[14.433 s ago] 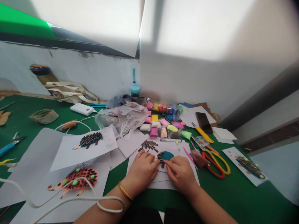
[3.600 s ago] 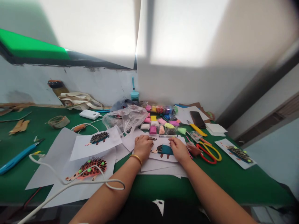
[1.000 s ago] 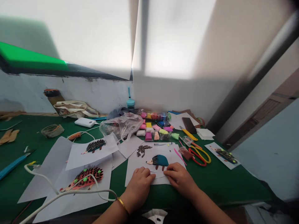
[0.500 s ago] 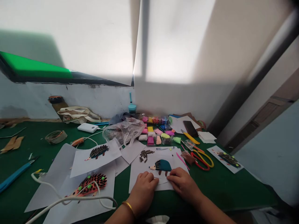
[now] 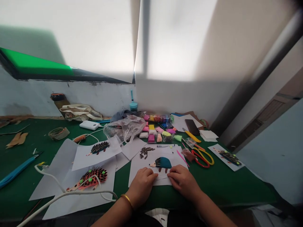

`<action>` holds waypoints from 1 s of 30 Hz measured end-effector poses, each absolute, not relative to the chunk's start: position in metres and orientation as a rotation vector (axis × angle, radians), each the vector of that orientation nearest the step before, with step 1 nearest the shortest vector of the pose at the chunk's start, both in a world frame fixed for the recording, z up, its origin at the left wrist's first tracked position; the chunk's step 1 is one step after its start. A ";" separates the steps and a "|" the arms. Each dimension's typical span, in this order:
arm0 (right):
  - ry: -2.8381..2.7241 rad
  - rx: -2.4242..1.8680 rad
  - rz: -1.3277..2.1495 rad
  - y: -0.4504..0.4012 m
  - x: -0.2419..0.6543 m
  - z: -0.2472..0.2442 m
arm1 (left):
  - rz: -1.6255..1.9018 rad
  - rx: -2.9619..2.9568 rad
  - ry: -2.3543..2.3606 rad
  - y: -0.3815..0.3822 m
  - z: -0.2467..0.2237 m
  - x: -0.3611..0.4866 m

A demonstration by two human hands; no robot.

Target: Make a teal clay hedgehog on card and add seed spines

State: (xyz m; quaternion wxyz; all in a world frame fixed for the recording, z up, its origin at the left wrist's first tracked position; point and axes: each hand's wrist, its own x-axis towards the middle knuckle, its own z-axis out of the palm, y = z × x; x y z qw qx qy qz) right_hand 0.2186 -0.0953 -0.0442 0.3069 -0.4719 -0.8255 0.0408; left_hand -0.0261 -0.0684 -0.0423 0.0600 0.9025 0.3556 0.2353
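A clay hedgehog (image 5: 164,162) with a dark teal body, pale face and brown legs lies on white paper (image 5: 135,171) at the table's front. Its back bears a few dark spines near the head. My left hand (image 5: 142,183) is closed at the paper's lower edge, thumb and fingers together on the sheet. On the other side, my right hand (image 5: 183,181) pinches the paper just beside the hedgehog's rear leg. Sunflower seeds (image 5: 147,151) are piled on the paper above the head. A pen (image 5: 165,145) and a pink clay tool (image 5: 182,157) lie around the figure.
Colored clay packs (image 5: 151,138) and a plastic bag (image 5: 125,127) are behind the paper. Scissors (image 5: 203,157), a yellow cutter (image 5: 193,136) and a phone (image 5: 192,126) lie to the right. Leftward are finished hedgehog pictures (image 5: 93,179), a white cable (image 5: 71,194) and blue pliers (image 5: 19,170).
The whole view has shifted slightly, with the table's things appearing a little higher. Both hands keep nearly the same place on the paper; the hedgehog looks unchanged.
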 end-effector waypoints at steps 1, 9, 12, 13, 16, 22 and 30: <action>-2.178 -1.246 0.106 -0.096 0.219 -0.044 | 0.742 2.734 1.055 -0.068 -0.043 -0.026; -2.154 -1.250 0.088 -0.099 0.218 -0.042 | 0.833 2.736 0.996 -0.069 -0.042 -0.028; -2.159 -1.249 0.082 -0.099 0.219 -0.042 | 0.839 2.713 0.995 -0.070 -0.042 -0.028; -2.164 -1.251 0.083 -0.099 0.219 -0.043 | 0.837 2.704 0.991 -0.070 -0.042 -0.028; -2.181 -1.267 0.083 -0.098 0.219 -0.042 | 0.830 2.666 0.980 -0.072 -0.040 -0.030; -2.204 -1.272 0.100 -0.099 0.221 -0.041 | 0.862 2.472 1.010 -0.078 -0.039 -0.031; -2.079 -1.221 0.220 -0.113 0.198 -0.032 | 0.870 1.805 1.085 -0.091 -0.031 -0.011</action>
